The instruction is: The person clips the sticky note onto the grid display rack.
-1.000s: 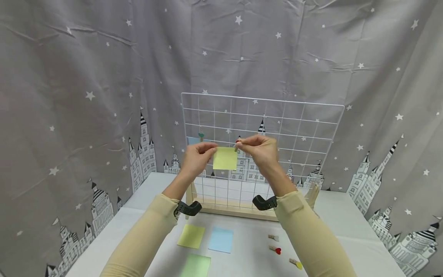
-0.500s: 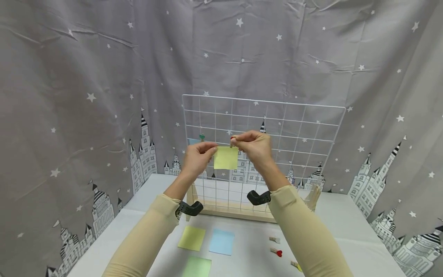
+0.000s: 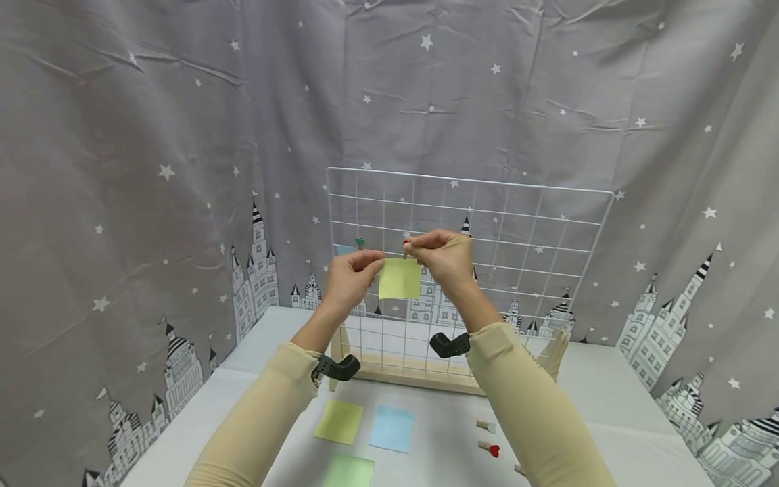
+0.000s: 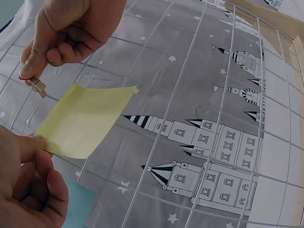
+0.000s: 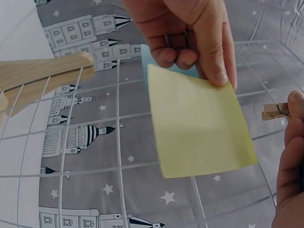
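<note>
My left hand pinches a yellow sticky note by its upper left corner, holding it up in front of the white wire grid. Just above the note's top edge, my right hand pinches a small wooden clothespin with a red heart. In the left wrist view the clothespin's jaws point toward the note and stand a little apart from it. Behind the left hand, a blue note hangs on the grid under a clothespin with a green heart.
On the white table lie yellow, blue and green sticky notes. To their right are clothespins with a white heart and a red heart, and another partly behind the right sleeve. A wooden base carries the grid.
My right hand has moved left with the clothespin, from beside the note's upper right corner to above its top edge. The left hand and the note have stayed nearly still.
</note>
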Action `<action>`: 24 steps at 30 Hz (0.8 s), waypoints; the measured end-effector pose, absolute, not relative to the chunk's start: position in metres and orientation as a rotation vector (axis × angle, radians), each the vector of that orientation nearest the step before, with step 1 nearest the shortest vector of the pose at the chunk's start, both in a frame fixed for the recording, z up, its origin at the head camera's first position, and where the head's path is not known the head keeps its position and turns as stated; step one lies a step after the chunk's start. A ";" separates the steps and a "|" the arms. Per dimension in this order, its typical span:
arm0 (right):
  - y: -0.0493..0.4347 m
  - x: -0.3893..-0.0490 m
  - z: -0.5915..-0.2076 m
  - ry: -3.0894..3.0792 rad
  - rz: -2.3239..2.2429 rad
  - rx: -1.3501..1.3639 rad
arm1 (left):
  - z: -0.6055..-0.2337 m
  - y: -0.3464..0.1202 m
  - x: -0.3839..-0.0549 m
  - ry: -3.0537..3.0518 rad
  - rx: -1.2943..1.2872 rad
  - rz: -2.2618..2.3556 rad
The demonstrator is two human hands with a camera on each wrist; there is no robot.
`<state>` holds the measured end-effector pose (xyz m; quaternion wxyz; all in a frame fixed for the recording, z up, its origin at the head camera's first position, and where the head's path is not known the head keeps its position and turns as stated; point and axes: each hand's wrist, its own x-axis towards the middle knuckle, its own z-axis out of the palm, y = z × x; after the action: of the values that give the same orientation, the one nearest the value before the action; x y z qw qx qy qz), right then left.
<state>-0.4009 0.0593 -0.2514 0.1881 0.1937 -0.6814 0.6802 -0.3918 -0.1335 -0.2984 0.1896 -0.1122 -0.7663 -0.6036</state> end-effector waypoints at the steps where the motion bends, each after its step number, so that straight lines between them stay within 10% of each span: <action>1: 0.059 -0.401 -0.252 -1.924 1.901 0.537 | -0.299 -0.134 -0.392 -2.148 -0.320 -1.699; 24: 0.043 -0.404 -0.260 -1.841 1.817 0.475 | -0.299 -0.133 -0.397 -2.144 -0.324 -1.659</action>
<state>-0.4039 0.0426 -0.2601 0.2531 0.1747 -0.6772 0.6684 -0.3971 -0.1332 -0.2986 0.2042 -0.1163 -0.7686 -0.5950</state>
